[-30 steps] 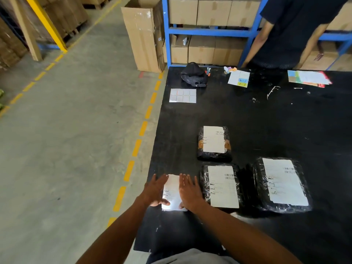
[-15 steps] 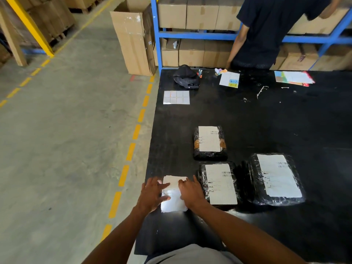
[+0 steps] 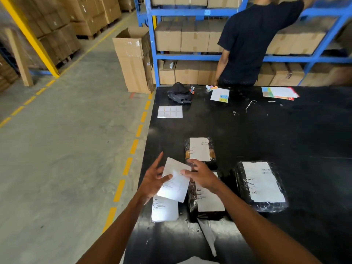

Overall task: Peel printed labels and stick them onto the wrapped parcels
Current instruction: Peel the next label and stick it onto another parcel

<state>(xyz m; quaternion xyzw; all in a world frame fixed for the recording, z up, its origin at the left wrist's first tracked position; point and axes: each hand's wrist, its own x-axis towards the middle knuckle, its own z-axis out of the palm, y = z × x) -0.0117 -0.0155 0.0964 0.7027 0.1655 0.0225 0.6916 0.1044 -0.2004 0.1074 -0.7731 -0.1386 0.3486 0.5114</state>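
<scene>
White label sheet [image 3: 176, 182] tilted above the counter [image 3: 285, 130]; my left hand [image 3: 152, 180] gripped its left edge, forefinger raised; right hand [image 3: 202, 176] pinched its right edge.

Our bare left hand [image 3: 152, 180] and right hand [image 3: 202, 176], forearms [image 3: 118, 225] uncovered to the frame's edge; a strip of our pale grey garment [image 3: 194, 261] shows at bottom centre

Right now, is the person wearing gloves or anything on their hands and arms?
No gloves. The left hand and right hand are bare, with no rings, watch or bands that I can see. The left forearm and right forearm are bare too; no sleeves show.
</scene>
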